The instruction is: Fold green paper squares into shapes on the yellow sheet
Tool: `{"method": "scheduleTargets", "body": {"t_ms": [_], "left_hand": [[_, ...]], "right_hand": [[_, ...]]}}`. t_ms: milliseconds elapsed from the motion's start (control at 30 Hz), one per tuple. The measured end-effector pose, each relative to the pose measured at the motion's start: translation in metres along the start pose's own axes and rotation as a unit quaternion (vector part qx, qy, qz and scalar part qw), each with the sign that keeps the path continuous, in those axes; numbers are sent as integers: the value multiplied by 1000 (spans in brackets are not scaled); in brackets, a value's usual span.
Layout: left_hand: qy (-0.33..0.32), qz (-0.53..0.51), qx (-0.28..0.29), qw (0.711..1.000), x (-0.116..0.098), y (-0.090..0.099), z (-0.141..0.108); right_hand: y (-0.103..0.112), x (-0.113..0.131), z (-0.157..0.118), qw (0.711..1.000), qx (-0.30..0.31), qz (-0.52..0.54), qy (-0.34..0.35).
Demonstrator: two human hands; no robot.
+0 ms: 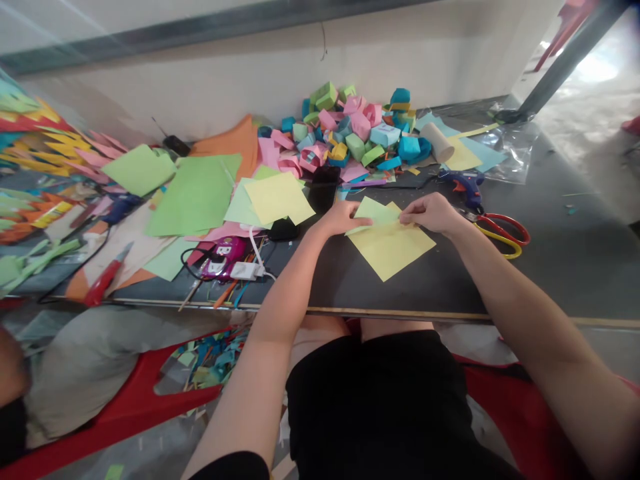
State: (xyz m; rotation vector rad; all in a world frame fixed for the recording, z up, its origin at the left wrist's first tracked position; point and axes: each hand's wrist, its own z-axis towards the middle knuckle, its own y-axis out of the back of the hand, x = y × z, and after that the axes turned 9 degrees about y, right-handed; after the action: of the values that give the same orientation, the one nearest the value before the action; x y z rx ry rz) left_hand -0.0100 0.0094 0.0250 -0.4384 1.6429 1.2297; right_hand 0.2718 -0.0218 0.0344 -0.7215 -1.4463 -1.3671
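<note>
Apparent step: aligning or folding, with the right hand (433, 212) pinching yellow paper (393, 252) at its far edge on the table (565, 273), left hand (344, 218) at pale green paper (374, 211), grip unclear; next move likely needs matched edges.

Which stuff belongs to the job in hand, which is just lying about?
In use: yellow paper sheet; pale-green paper overlapping it; left hand; right hand.

Apparently idle: scissors with red and yellow handles; blue plastic glue gun; brown cardboard tube; multicoloured folded-paper pile.
</note>
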Motion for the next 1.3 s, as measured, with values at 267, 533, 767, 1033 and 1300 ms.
{"method": "scheduleTargets", "body": {"t_ms": [267,533,767,1033,1300], "left_hand": [[32,-9,23,999,-4,14,-3],[67,54,15,996,-18,9,-8],[87,59,-7,994,-22,5,-9],[74,44,-1,996,-28,2,-12],[52,5,-18,998,-25,6,-12]], "right_hand": [[0,4,2,999,1,-35,-17],[2,22,-4,963,-2,-269,6],[9,23,-6,981,29,-193,-13],[-4,21,-5,981,-19,-181,65],[-2,28,-7,977,13,-212,38]]}}
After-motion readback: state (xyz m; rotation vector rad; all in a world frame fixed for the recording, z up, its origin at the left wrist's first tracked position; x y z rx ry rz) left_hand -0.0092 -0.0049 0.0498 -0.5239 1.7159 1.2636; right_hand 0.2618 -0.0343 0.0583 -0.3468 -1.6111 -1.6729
